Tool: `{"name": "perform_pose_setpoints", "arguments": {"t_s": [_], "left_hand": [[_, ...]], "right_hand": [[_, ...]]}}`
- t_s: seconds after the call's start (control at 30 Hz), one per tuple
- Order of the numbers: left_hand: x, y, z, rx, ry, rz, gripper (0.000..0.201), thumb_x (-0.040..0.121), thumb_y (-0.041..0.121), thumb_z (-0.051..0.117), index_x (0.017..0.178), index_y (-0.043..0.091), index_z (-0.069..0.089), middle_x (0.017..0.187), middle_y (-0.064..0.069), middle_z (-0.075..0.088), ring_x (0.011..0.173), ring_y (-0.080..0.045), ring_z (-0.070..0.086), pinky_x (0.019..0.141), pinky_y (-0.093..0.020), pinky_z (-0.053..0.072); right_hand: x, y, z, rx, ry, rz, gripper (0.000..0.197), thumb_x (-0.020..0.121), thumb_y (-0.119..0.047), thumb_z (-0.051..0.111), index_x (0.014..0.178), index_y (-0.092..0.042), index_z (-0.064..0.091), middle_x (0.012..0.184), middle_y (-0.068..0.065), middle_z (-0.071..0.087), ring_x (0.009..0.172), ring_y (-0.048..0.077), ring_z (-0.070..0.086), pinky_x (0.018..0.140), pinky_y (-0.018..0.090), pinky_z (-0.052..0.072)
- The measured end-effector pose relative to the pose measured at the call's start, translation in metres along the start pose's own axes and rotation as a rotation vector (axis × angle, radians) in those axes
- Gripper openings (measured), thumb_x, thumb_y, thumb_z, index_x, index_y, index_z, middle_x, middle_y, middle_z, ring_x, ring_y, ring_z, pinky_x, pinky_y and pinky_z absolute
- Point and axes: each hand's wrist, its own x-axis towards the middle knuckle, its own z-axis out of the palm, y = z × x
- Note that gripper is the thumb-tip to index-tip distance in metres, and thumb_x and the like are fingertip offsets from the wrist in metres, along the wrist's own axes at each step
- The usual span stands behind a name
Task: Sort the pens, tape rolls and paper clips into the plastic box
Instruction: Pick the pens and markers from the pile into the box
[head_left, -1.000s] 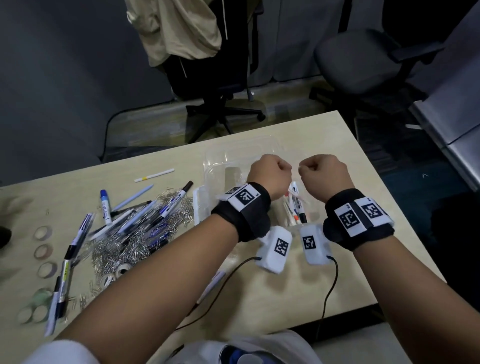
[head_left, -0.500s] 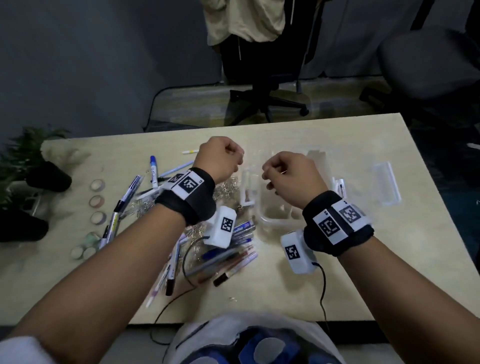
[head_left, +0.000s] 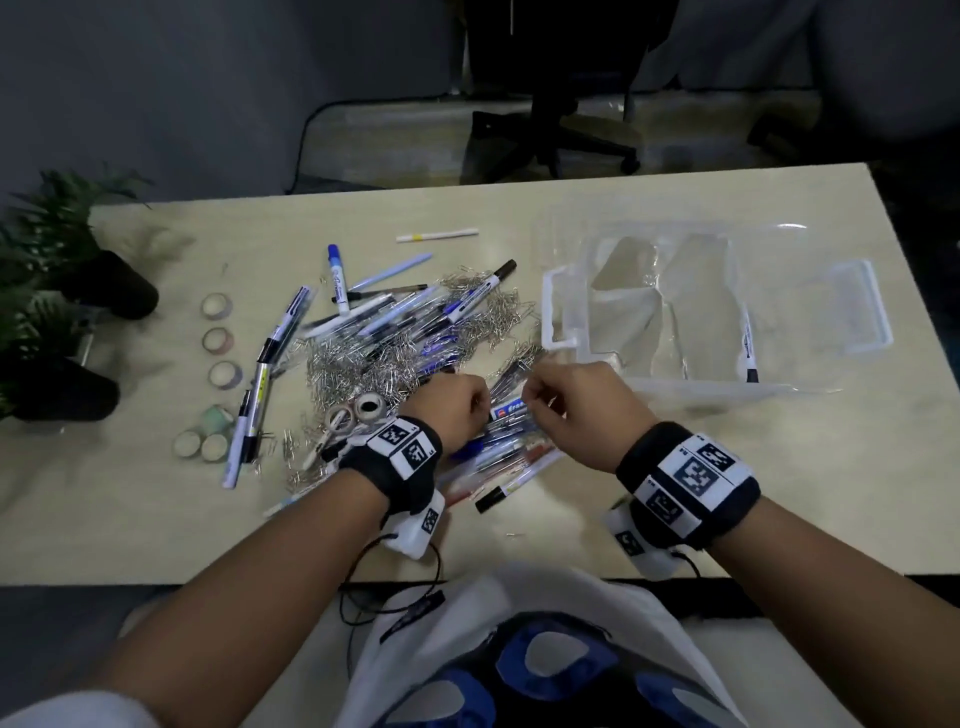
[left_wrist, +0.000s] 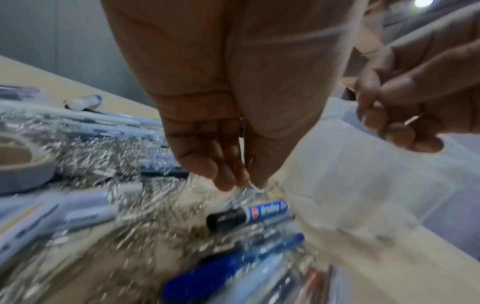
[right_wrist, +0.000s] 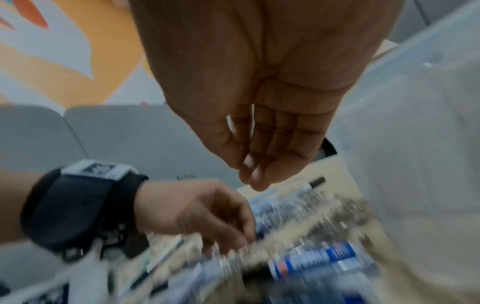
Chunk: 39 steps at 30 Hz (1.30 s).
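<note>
A heap of silver paper clips (head_left: 363, 358) mixed with pens (head_left: 395, 312) covers the table's middle. My left hand (head_left: 485, 410) reaches down into its near edge, and its fingertips (left_wrist: 233, 181) pinch a tuft of clips beside a blue-labelled marker (left_wrist: 259, 211). My right hand (head_left: 535, 395) hovers just right of it with curled fingers. A thin silver clip (left_wrist: 413, 121) seems to show between thumb and fingers. The clear plastic box (head_left: 561, 343) stands at the right with two pens (head_left: 748, 343) inside. Tape rolls (head_left: 217, 306) lie at the left.
Two more tape rolls (head_left: 369, 408) sit by my left wrist. Potted plants (head_left: 62, 291) stand at the table's left end. Office chairs (head_left: 550, 104) stand behind the far edge. The near table edge runs just under my forearms.
Both fists have moved from over the box, left and down to the near edge of the clip pile. The head view has swung left with them.
</note>
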Motion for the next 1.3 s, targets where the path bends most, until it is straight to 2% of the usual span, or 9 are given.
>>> {"name": "perform_pose_setpoints", "arguments": {"t_s": [0.17, 0.3, 0.43, 0.63, 0.9, 1.0, 1.1, 1.2, 1.3], "left_hand": [[0.002, -0.002, 0.018, -0.003, 0.138, 0.075, 0.015, 0.093, 0.019, 0.059, 0.108, 0.02, 0.062, 0.109, 0.001, 0.053, 0.095, -0.016, 0.051, 0.077, -0.031, 0.043], [0.011, 0.005, 0.031, 0.06, 0.131, 0.134, 0.024, 0.091, 0.024, 0.065, 0.114, 0.019, 0.061, 0.112, -0.001, 0.059, 0.105, -0.022, 0.055, 0.09, -0.036, 0.048], [0.015, 0.011, 0.037, 0.14, 0.108, 0.147, 0.033, 0.091, 0.025, 0.067, 0.122, 0.018, 0.059, 0.117, -0.003, 0.06, 0.11, -0.024, 0.055, 0.094, -0.038, 0.048], [0.02, 0.01, 0.038, 0.171, 0.089, 0.121, 0.031, 0.091, 0.01, 0.061, 0.121, 0.018, 0.061, 0.113, -0.008, 0.059, 0.104, -0.029, 0.058, 0.088, -0.04, 0.05], [0.017, -0.004, 0.009, -0.135, 0.216, -0.013, 0.033, 0.094, 0.013, 0.058, 0.127, 0.012, 0.052, 0.124, -0.008, 0.046, 0.091, -0.018, 0.056, 0.086, -0.03, 0.048], [0.013, -0.023, -0.009, -0.211, 0.272, -0.075, 0.019, 0.089, 0.012, 0.061, 0.106, 0.014, 0.053, 0.112, -0.007, 0.049, 0.078, -0.015, 0.053, 0.07, -0.026, 0.048], [0.006, -0.047, -0.022, -0.249, 0.314, -0.168, 0.007, 0.09, 0.012, 0.057, 0.095, 0.011, 0.053, 0.089, -0.006, 0.057, 0.067, -0.02, 0.053, 0.052, -0.026, 0.036], [-0.008, -0.071, -0.033, -0.272, 0.357, -0.243, 0.018, 0.093, 0.026, 0.058, 0.1, 0.009, 0.057, 0.079, -0.006, 0.061, 0.069, -0.027, 0.056, 0.058, -0.03, 0.038], [-0.021, -0.092, -0.039, -0.288, 0.358, -0.288, 0.042, 0.098, 0.039, 0.052, 0.127, 0.01, 0.057, 0.102, -0.01, 0.068, 0.083, -0.028, 0.062, 0.074, -0.031, 0.044]], "right_hand": [[-0.01, 0.023, 0.039, -0.15, -0.254, 0.032, 0.014, 0.086, -0.011, 0.056, 0.089, -0.016, 0.069, 0.087, 0.001, 0.07, 0.081, 0.022, 0.063, 0.071, 0.031, 0.047], [-0.01, 0.04, 0.063, -0.235, -0.39, -0.012, 0.023, 0.08, -0.007, 0.058, 0.094, -0.016, 0.073, 0.095, 0.006, 0.067, 0.091, 0.03, 0.062, 0.08, 0.041, 0.053], [-0.01, 0.043, 0.073, -0.373, -0.447, -0.051, 0.023, 0.081, -0.012, 0.058, 0.097, -0.021, 0.072, 0.097, 0.005, 0.065, 0.096, 0.032, 0.06, 0.077, 0.042, 0.053], [-0.01, 0.044, 0.076, -0.45, -0.506, -0.067, 0.03, 0.087, -0.013, 0.055, 0.112, -0.026, 0.067, 0.111, 0.001, 0.062, 0.107, 0.027, 0.057, 0.081, 0.034, 0.044], [-0.003, 0.053, 0.066, -0.266, -0.416, 0.003, 0.023, 0.07, -0.015, 0.057, 0.093, -0.014, 0.059, 0.095, 0.005, 0.06, 0.088, 0.027, 0.057, 0.072, 0.037, 0.052], [0.007, 0.049, 0.061, -0.187, -0.328, 0.037, 0.011, 0.073, -0.015, 0.054, 0.083, -0.014, 0.05, 0.082, 0.005, 0.056, 0.079, 0.03, 0.056, 0.066, 0.035, 0.047], [0.017, 0.04, 0.063, -0.181, -0.285, 0.058, 0.009, 0.077, -0.017, 0.053, 0.08, -0.017, 0.045, 0.08, 0.005, 0.053, 0.079, 0.031, 0.055, 0.067, 0.036, 0.046], [0.028, 0.03, 0.068, -0.175, -0.288, 0.053, 0.01, 0.075, -0.028, 0.047, 0.077, -0.021, 0.04, 0.074, -0.004, 0.042, 0.069, 0.026, 0.049, 0.067, 0.042, 0.051], [0.041, 0.018, 0.072, -0.227, -0.31, 0.066, 0.015, 0.082, -0.034, 0.049, 0.086, -0.02, 0.047, 0.072, -0.006, 0.048, 0.065, 0.021, 0.053, 0.066, 0.039, 0.054]]}}
